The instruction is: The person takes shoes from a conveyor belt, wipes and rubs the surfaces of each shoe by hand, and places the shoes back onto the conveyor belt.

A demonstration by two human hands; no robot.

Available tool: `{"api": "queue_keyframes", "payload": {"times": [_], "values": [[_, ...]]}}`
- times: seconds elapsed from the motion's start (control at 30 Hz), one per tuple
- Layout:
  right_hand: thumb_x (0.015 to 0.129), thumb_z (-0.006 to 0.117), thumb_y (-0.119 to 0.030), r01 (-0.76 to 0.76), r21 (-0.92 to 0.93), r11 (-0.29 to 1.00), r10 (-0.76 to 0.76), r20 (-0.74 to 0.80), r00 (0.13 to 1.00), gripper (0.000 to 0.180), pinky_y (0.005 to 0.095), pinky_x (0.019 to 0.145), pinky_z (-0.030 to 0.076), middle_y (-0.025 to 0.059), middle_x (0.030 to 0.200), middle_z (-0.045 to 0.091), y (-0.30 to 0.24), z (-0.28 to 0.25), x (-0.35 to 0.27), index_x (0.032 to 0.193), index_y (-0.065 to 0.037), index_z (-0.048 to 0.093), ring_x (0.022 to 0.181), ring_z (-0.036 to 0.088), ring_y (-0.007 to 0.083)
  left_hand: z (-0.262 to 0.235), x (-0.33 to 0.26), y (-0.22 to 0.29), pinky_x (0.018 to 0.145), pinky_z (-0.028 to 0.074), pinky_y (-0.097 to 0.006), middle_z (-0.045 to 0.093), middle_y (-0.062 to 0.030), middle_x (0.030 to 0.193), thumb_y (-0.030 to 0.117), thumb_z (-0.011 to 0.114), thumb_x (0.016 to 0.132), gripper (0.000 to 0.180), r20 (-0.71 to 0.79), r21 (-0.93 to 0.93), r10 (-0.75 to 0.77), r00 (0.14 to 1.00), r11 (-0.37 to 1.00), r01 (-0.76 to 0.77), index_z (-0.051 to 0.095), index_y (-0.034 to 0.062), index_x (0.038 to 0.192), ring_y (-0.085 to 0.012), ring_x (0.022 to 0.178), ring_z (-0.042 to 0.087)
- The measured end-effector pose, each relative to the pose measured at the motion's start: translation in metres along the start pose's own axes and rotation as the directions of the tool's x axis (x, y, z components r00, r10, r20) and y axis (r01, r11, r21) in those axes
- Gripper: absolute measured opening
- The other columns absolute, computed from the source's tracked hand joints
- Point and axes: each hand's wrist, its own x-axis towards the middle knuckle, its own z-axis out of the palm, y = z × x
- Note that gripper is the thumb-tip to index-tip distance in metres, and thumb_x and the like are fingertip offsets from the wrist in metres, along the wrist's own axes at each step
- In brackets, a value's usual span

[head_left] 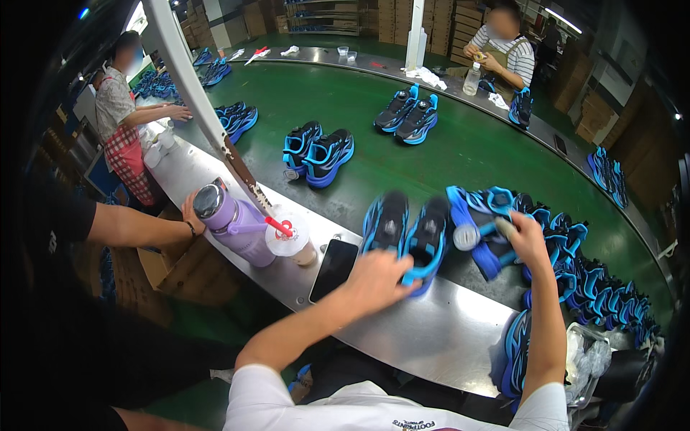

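A pair of black and blue sneakers (425,241) stands in front of me, toes pointing away and slightly blurred. At the blue heel of the right-hand shoe, the fingers of my left hand (381,281) are closed, though motion blurs them. My right hand (525,238) pinches the edge of another black and blue sneaker (478,208), which lies tilted beside the pair. A round pale tag (466,237) shows on that shoe. Farther right, many similar sneakers (575,244) crowd together in rows.
By my left arm are a black phone (335,267), a drink cup with red straw (289,237) and a purple bottle (241,223). More sneaker pairs (327,154) stand on the green belt (287,97). A white post (201,100) rises at left. Co-workers stand around the line.
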Motion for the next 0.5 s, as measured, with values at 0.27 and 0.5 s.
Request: {"api": "queue_keyframes", "payload": {"times": [0.27, 0.5], "values": [[0.074, 0.074, -0.016, 0.134, -0.144, 0.981, -0.139, -0.026, 0.990, 0.021, 0.0395, 0.055, 0.046, 0.0120, 0.069, 0.055, -0.053, 0.037, -0.185, 0.088, -0.005, 0.064, 0.065, 0.058, 0.0310, 0.082, 0.095, -0.120, 0.082, 0.044, -0.042, 0.064, -0.0119, 0.091, 0.036, 0.073, 0.075, 0.030, -0.019, 0.242, -0.213, 0.977, 0.947, 0.211, 0.064, 0.0180, 0.098, -0.0307, 0.094, 0.058], [0.073, 0.074, -0.020, 0.102, -0.094, 0.990, -0.088, 0.143, 0.986, 0.031, 0.0420, 0.057, 0.047, 0.0121, 0.075, 0.056, -0.082, 0.077, -0.247, 0.103, -0.013, 0.066, 0.068, 0.060, 0.0331, 0.050, 0.020, -0.006, 0.088, 0.044, -0.036, 0.063, -0.0109, 0.100, 0.024, 0.063, 0.087, 0.025, 0.087, -0.601, -0.069, 0.994, 0.792, 0.107, 0.062, 0.0048, 0.105, -0.0262, 0.106, 0.055]]}}
